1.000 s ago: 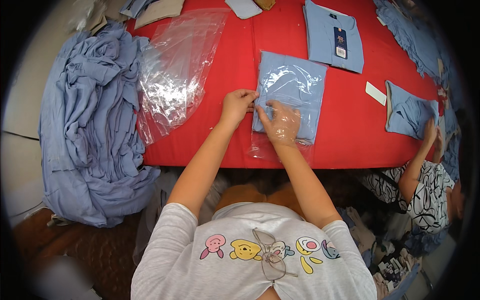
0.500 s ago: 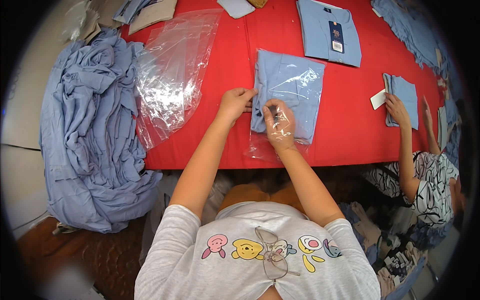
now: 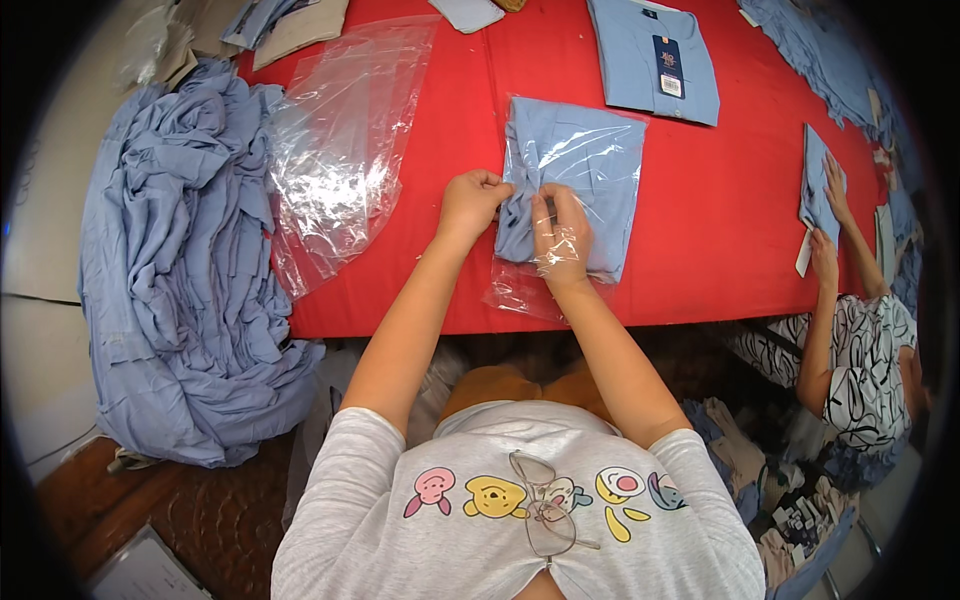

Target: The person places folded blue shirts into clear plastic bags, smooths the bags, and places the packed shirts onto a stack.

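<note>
From the head camera, a folded blue shirt [image 3: 575, 170] lies partly inside a clear bag [image 3: 530, 290] near the front edge of the red table [image 3: 730, 230]. The left hand [image 3: 472, 203] pinches the shirt's left edge together with the bag's mouth. The right hand [image 3: 562, 238] sits inside the bag, fingers curled on the cloth. A loose sheet of clear plastic [image 3: 335, 160] lies toward the table's left edge, beside a heap of blue cloth [image 3: 180, 280]. Another folded shirt [image 3: 655, 60] rests near the far edge. At the right edge, a second person's hands [image 3: 830, 215] press on a further folded shirt [image 3: 815, 160].
</note>
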`<state>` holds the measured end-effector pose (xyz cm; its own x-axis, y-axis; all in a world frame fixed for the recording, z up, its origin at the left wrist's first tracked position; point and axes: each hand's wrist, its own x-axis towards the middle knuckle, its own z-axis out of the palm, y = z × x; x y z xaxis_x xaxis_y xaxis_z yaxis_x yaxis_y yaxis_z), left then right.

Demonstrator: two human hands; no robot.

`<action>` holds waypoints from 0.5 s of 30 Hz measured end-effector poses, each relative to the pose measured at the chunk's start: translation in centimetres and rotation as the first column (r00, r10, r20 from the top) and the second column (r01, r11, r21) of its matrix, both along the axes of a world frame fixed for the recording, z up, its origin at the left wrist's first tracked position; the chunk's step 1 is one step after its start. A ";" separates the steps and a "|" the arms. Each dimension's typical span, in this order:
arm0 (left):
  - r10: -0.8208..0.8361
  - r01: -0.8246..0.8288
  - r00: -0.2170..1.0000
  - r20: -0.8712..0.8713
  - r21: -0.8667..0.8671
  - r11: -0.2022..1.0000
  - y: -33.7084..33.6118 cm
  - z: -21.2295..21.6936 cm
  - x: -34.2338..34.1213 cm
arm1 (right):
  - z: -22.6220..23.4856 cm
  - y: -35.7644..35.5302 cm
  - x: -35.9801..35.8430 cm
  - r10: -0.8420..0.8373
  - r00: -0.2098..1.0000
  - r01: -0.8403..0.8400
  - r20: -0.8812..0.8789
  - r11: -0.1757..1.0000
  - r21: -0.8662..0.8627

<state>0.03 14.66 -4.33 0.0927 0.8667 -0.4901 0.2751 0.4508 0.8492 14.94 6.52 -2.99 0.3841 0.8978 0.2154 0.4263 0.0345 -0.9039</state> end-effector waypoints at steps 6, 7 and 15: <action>0.010 -0.009 1.000 -0.009 0.029 1.000 -0.2 0.0 0.2 | 0.2 -1.0 0.9 0.229 0.962 -0.242 0.150 0.968 0.070; 0.026 -0.026 0.997 0.066 0.001 1.000 -0.3 0.5 0.0 | 0.2 -1.2 1.0 0.255 0.946 -0.266 0.202 0.964 0.025; 0.107 -0.079 0.970 0.220 -0.130 0.988 -2.4 2.1 -1.3 | 0.3 -2.4 -0.5 0.423 0.677 -0.313 0.603 0.906 -0.284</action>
<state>-1.27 12.21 -2.27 0.1348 0.8130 -0.5664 0.0345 0.5674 0.8227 14.39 4.14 -2.72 -0.1646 0.9768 0.1370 0.8799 0.2082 -0.4271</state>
